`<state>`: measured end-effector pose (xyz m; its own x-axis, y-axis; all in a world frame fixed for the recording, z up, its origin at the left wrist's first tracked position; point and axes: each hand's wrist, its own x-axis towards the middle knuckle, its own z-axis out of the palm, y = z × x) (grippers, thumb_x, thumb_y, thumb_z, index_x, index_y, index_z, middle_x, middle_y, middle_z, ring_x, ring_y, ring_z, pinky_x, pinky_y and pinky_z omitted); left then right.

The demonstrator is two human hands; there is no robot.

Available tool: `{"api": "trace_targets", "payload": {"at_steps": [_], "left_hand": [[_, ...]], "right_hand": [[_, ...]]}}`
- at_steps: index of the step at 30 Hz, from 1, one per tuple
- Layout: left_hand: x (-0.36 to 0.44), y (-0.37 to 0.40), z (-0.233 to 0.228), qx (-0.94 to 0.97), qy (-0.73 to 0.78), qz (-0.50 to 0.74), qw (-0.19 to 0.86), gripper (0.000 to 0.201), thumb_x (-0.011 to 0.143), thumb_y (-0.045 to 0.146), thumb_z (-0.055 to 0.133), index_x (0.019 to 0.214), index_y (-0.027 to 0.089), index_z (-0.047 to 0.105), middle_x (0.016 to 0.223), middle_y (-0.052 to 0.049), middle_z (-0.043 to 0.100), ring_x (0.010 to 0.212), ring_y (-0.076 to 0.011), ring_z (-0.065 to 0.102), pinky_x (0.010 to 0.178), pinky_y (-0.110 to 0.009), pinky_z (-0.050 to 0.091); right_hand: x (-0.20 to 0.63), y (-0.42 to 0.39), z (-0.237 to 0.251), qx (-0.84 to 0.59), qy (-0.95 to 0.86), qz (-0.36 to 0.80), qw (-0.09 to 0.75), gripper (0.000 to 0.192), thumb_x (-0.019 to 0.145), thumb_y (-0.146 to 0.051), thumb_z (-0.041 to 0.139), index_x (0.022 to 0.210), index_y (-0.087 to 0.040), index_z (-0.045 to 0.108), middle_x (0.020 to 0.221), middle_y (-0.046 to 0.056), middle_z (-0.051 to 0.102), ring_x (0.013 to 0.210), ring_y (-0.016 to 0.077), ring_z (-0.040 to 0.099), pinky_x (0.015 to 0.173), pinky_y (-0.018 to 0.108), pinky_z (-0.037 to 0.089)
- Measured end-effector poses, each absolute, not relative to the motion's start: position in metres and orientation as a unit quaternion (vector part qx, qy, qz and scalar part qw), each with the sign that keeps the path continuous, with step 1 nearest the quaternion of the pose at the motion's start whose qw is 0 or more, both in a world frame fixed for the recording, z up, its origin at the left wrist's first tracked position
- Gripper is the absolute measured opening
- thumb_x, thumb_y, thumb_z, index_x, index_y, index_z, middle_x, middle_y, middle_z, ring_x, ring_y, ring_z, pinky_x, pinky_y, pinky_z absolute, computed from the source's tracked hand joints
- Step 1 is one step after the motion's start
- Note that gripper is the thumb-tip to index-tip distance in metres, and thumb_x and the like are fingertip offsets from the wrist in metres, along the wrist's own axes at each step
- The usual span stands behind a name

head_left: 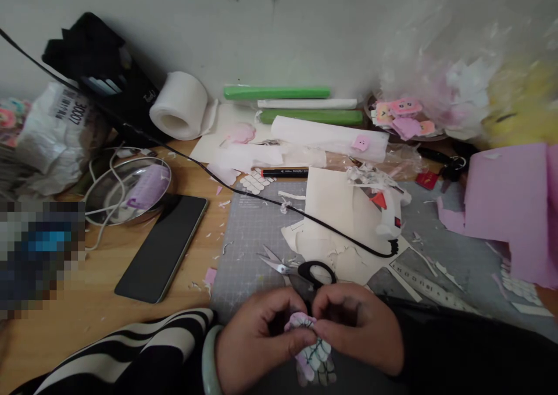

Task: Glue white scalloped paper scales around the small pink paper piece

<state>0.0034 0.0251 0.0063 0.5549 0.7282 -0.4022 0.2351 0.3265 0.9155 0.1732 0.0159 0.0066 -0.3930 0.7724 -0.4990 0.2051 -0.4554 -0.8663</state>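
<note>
My left hand (257,337) and my right hand (364,325) meet at the bottom middle, both closed on a small pink-and-white craft piece (320,353). Dark lines in a scale pattern mark its white side. Thumbs and fingers pinch its upper part, covering some of it, while the lower end hangs free. Just beyond my hands lie scissors (320,271) with black handles, their blades apart and pointing left. A grey cutting mat (253,232) extends under them. Cream paper sheets (326,209) rest on the mat.
A white corded tool (389,212), apparently a glue gun, lies at the right; its black cable crosses the mat. Leftward are a phone (163,246) and a metal bowl (98,200). A ruler (429,290) and pink sheets (505,197) lie right. A paper roll (185,101) stands behind.
</note>
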Motion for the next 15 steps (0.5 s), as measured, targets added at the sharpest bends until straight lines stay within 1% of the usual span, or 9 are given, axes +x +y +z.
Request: {"api": "trace_targets", "payload": {"at_steps": [5, 10, 15], "left_hand": [[0.0043, 0.0245, 0.0054, 0.537, 0.466, 0.181, 0.679, 0.02, 0.069, 0.034, 0.057, 0.064, 0.016, 0.049, 0.057, 0.003, 0.042, 0.055, -0.0115, 0.036, 0.051, -0.023, 0.029], [0.0049, 0.0226, 0.0061, 0.504, 0.465, 0.186, 0.704, 0.018, 0.072, 0.032, 0.055, 0.067, 0.015, 0.051, 0.06, 0.003, 0.043, 0.057, -0.0112, 0.037, 0.053, -0.022, 0.031], [0.005, 0.0234, 0.0049, 0.501, 0.465, 0.185, 0.706, 0.018, 0.071, 0.033, 0.056, 0.069, 0.015, 0.053, 0.061, 0.003, 0.044, 0.058, -0.0114, 0.038, 0.054, -0.023, 0.032]], "right_hand": [[0.1756, 0.0156, 0.0033, -0.49, -0.465, 0.705, 0.216, 0.022, 0.066, -0.035, 0.057, 0.066, -0.014, 0.053, 0.052, -0.004, 0.043, 0.048, 0.0074, 0.037, 0.045, 0.02, 0.027], [0.176, 0.0165, 0.0049, -0.493, -0.456, 0.702, 0.235, 0.024, 0.068, -0.037, 0.057, 0.064, -0.014, 0.053, 0.052, -0.004, 0.043, 0.049, 0.0075, 0.036, 0.046, 0.021, 0.027], [0.1752, 0.0159, 0.005, -0.503, -0.452, 0.699, 0.232, 0.023, 0.069, -0.037, 0.056, 0.064, -0.014, 0.054, 0.053, -0.004, 0.043, 0.049, 0.0072, 0.036, 0.047, 0.02, 0.027]]}}
